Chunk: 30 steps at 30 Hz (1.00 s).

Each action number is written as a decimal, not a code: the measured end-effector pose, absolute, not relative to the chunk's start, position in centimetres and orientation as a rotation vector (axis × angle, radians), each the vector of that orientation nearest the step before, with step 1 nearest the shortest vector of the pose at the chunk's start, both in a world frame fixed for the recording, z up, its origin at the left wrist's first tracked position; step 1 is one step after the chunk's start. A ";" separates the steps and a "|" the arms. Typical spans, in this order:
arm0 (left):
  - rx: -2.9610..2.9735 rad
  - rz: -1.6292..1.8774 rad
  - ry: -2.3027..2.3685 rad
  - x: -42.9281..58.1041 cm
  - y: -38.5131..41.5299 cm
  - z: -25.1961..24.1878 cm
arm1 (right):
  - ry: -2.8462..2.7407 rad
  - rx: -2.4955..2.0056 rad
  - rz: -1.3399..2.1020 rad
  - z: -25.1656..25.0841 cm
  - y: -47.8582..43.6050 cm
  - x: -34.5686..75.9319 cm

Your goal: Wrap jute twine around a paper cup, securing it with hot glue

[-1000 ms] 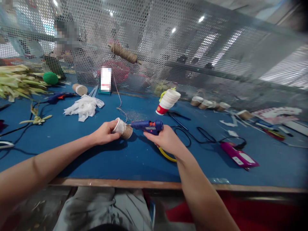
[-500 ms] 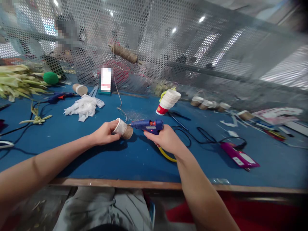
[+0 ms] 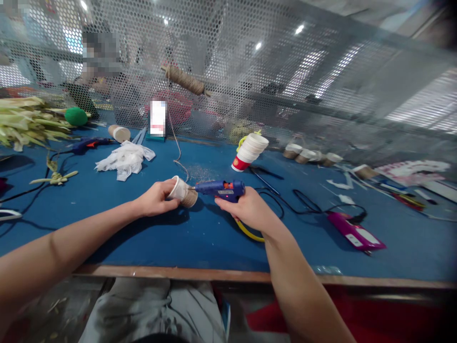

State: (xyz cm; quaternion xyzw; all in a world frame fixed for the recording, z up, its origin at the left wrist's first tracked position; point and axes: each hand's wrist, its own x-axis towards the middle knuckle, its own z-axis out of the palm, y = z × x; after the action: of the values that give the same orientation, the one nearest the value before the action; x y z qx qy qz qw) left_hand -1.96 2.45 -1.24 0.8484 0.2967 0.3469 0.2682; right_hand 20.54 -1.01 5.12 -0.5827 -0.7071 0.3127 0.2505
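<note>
A white paper cup point(image 3: 179, 190), its lower part wrapped in brown twine, lies tilted in the fingers of my left hand point(image 3: 159, 197). My right hand point(image 3: 252, 208) is closed round the handle of a blue glue gun point(image 3: 221, 188). The gun's nozzle points left and meets the side of the cup by the edge of the twine. From the cup a strand of twine point(image 3: 173, 136) runs up to a twine roll point(image 3: 184, 80) hanging on the mesh screen. The cup's far side and the gun's trigger are hidden.
Stacked paper cups point(image 3: 250, 151) lean behind the gun. A purple power box point(image 3: 356, 232) with black cable is at right. Crumpled white material point(image 3: 125, 159), a second glue gun point(image 3: 92, 144) and a wrapped cup point(image 3: 119, 133) lie at left. The perforated screen point(image 3: 228, 57) closes the back.
The glue gun and my right hand have shifted very slightly right and down, the nozzle staying at the cup. My left hand holds the cup in nearly the same place.
</note>
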 end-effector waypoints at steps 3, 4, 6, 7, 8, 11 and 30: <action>2.283 0.927 0.791 -2.0 2.5 -1.2 | -1.928 -1.576 0.862 5.1 -1.1 20.6; 2.283 0.922 0.788 -2.0 2.5 -1.2 | -1.927 -1.574 0.867 5.1 -1.1 20.6; 2.281 0.919 0.782 -2.0 2.5 -1.2 | -1.927 -1.576 0.879 5.1 -1.2 20.6; 2.279 0.923 0.775 -2.1 2.5 -1.2 | -1.927 -1.579 0.883 5.1 -1.2 20.6; 2.278 0.929 0.765 -2.1 2.5 -1.2 | -1.928 -1.581 0.888 5.1 -1.2 20.6; 2.281 0.938 0.742 -2.1 2.5 -1.3 | -1.937 -1.587 0.895 5.2 -1.2 20.6; 2.063 0.889 0.850 -2.1 2.5 -1.6 | -2.004 -1.520 0.864 4.9 -1.3 20.5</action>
State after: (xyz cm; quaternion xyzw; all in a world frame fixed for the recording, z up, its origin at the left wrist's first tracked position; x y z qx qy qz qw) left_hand -2.09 2.54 -1.55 0.8008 0.3299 0.3452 0.3615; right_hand 20.54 -1.28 4.87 -0.5549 -0.7317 0.3154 0.2391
